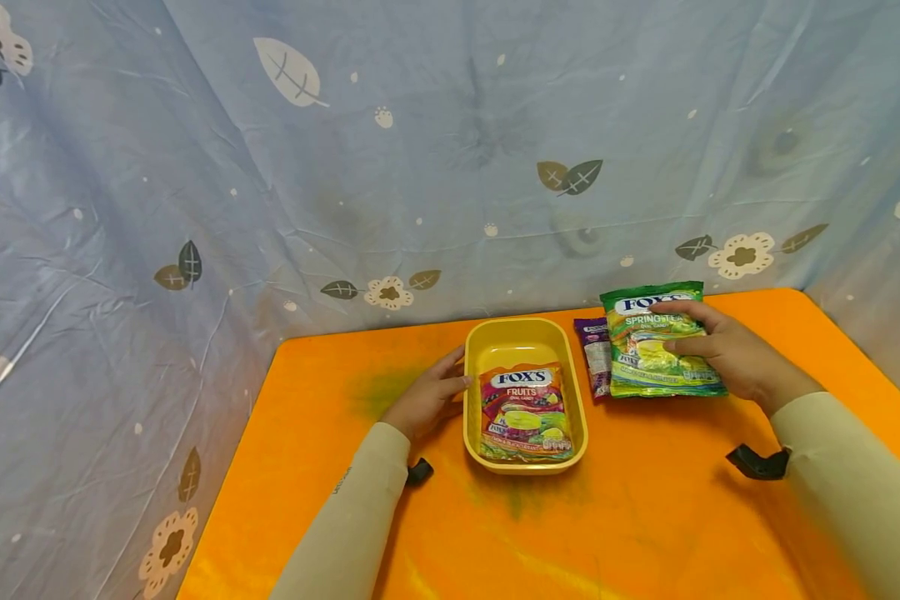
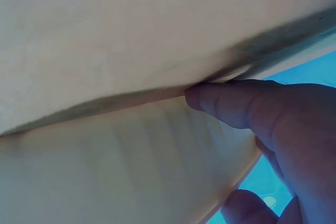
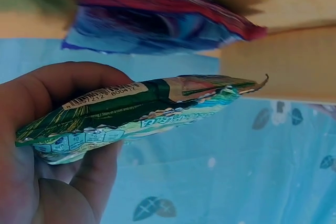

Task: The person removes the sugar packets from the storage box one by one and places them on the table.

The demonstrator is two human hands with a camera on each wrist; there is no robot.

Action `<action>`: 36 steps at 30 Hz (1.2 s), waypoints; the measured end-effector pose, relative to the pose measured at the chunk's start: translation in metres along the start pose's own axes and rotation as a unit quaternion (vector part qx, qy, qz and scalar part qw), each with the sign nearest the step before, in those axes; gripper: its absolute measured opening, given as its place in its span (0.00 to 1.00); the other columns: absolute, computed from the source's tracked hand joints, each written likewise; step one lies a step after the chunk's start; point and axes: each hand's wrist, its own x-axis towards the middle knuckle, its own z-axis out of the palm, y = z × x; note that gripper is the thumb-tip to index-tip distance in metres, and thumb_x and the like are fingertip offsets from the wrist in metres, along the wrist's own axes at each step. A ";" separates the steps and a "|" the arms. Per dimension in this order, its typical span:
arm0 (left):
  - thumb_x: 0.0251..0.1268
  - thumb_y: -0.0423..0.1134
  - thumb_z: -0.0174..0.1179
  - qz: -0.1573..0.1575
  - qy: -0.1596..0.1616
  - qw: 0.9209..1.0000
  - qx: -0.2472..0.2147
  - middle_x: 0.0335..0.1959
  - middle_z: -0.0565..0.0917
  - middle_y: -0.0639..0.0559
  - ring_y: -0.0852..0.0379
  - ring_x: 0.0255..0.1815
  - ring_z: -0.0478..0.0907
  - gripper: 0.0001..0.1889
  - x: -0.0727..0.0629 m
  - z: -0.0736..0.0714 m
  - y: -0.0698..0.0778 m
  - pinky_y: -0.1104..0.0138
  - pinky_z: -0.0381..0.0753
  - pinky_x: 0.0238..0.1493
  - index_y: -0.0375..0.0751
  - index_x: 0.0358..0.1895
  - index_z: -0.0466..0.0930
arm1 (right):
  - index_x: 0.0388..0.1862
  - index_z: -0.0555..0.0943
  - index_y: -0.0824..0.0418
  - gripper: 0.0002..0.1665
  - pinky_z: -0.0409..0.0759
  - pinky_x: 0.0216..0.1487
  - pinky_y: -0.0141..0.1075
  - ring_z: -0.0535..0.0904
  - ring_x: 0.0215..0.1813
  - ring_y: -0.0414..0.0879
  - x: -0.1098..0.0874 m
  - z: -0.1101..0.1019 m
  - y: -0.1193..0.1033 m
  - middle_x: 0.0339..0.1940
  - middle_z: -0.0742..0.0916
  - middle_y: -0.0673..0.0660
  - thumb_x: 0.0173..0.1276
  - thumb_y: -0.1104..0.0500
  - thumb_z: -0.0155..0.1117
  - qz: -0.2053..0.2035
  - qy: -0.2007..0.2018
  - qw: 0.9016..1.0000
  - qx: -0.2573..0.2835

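Observation:
My right hand [image 1: 742, 354] pinches a green Fox's Spring Tea candy bag [image 1: 656, 367] by its right side. In the right wrist view, fingers [image 3: 73, 80] lie on one face of the green bag [image 3: 136, 114] and more on the other. A purple candy bag [image 1: 596, 358] lies partly hidden behind it in the head view. The left hand [image 1: 427, 400] rests against the left side of a yellow tray [image 1: 525, 468], its fingers loosely extended. A fingertip touches the tray's wall [image 2: 131, 171] low down. Inside the tray lies a Fox's Fruits candy bag [image 1: 525, 412].
The orange tabletop [image 1: 645, 508] spreads around the tray. A patterned blue-grey curtain [image 1: 435, 167] hangs along its back and sides. Dark wrist mounts stick out beneath both sleeves, near the table.

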 end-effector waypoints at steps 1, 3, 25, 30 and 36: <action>0.87 0.36 0.54 0.000 -0.001 1.000 0.000 0.86 0.62 0.44 0.40 0.77 0.72 0.35 0.000 0.000 0.000 0.45 0.73 0.74 0.54 0.91 0.54 | 0.80 0.73 0.37 0.30 0.90 0.45 0.41 0.87 0.42 0.49 -0.001 -0.002 0.001 0.67 0.70 0.60 0.86 0.61 0.62 0.000 0.001 1.000 -0.004; 0.87 0.36 0.53 0.002 -0.004 1.000 -0.001 0.86 0.62 0.43 0.39 0.77 0.72 0.36 0.000 0.000 0.000 0.45 0.72 0.74 0.53 0.91 0.54 | 0.80 0.72 0.38 0.31 0.90 0.44 0.41 0.87 0.42 0.49 -0.003 -0.007 0.004 0.69 0.68 0.61 0.86 0.61 0.61 -0.001 0.003 1.000 -0.010; 0.87 0.36 0.55 -0.005 -0.002 1.000 -0.004 0.86 0.63 0.44 0.40 0.73 0.77 0.36 -0.001 -0.002 0.000 0.47 0.76 0.71 0.55 0.90 0.55 | 0.72 0.79 0.29 0.34 0.91 0.40 0.44 0.89 0.38 0.53 -0.009 -0.050 0.020 0.50 0.86 0.52 0.86 0.68 0.58 0.022 0.014 1.000 0.015; 0.87 0.36 0.55 -0.008 0.000 1.000 -0.004 0.86 0.63 0.44 0.40 0.73 0.77 0.36 -0.001 -0.002 0.000 0.47 0.76 0.71 0.55 0.90 0.55 | 0.72 0.79 0.27 0.34 0.91 0.41 0.45 0.90 0.39 0.55 -0.010 -0.058 0.026 0.51 0.86 0.50 0.86 0.67 0.58 0.038 0.016 0.999 0.008; 0.88 0.37 0.54 -0.007 -0.002 1.000 0.005 0.86 0.63 0.44 0.40 0.72 0.78 0.35 -0.001 -0.002 0.000 0.47 0.77 0.71 0.53 0.91 0.54 | 0.74 0.76 0.25 0.34 0.91 0.42 0.45 0.90 0.40 0.55 -0.012 -0.070 0.028 0.51 0.85 0.49 0.87 0.65 0.59 0.049 0.014 0.999 -0.019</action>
